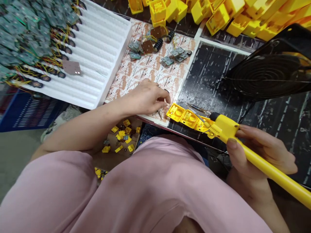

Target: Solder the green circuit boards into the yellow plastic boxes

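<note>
My left hand (152, 97) rests over the patterned sheet, thumb and forefinger curled close together. Whatever lies between those fingers, if anything, is too small to make out. Just right of the fingertips is a row of small yellow plastic housings (176, 112) along the table's front edge. My right hand (259, 152) is wrapped round a yellow soldering tool (225, 126) with a long round handle, a black collar and thin metal tips. These tips point left, over the right end of the row. The tool partly hides the last housing.
A white ribbed foam tray (104, 48) holds many wired circuit boards (29, 29). More boards (178, 55) lie on the patterned sheet (145, 71). Yellow cases (218, 19) are heaped at the back. A black round fan (264, 71) stands right. Below, a box holds yellow pieces (128, 130).
</note>
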Demonstrator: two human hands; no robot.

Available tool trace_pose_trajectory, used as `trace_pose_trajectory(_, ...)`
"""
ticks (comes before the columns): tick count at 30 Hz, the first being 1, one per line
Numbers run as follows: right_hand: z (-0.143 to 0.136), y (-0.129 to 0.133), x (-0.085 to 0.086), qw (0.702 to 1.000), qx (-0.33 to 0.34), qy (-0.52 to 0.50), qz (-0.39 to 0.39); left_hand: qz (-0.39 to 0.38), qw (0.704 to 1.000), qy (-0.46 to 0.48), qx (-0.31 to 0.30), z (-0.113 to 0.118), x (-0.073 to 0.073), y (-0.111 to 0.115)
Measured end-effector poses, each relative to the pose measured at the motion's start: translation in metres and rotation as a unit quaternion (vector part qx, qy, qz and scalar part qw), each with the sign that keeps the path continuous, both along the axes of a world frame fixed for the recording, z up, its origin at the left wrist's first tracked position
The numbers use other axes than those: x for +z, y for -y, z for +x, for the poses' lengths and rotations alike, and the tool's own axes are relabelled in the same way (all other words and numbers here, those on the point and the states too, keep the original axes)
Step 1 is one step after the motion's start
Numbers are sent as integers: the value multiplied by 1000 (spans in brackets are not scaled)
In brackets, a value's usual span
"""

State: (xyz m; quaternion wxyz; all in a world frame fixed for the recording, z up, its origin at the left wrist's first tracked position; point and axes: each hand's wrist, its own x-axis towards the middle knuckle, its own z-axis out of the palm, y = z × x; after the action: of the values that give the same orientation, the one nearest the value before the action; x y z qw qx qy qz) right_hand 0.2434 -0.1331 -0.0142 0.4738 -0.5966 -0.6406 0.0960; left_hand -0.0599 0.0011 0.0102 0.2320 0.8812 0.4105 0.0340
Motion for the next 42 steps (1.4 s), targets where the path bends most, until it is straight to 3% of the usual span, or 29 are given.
trace_pose_trajectory(5, -6, -4, -4, 992, 62, -75, 80, 49, 998, -40, 12, 20, -3, 5)
trace_pose_trajectory(11, -10, 1, -2, 995, 84, -37, 33, 46, 998, 16, 49, 19, -10, 10)
trace_pose_trajectory(14, -9, -1, -2, 990, 140, 5, 15, 84, 994, 3, 66, 20, -16, 15)
trace_pose_trajectory(17, -10, -4, -6, 978, 202, 4, 49, 112, 991, 0, 70, 22, -20, 20)
trace_pose_trajectory(27, -21, 1, -6, 983, 178, -3, 52, 130, 990, 19, 54, 22, -24, 23)
trace_pose_trajectory(36, -24, 2, 10, 979, 183, 89, 12, 167, 985, -7, 47, 25, -28, 23)
trace_pose_trajectory(42, -28, -14, 18, 954, 252, 142, 78, 160, 986, -8, 39, 25, -26, 22)
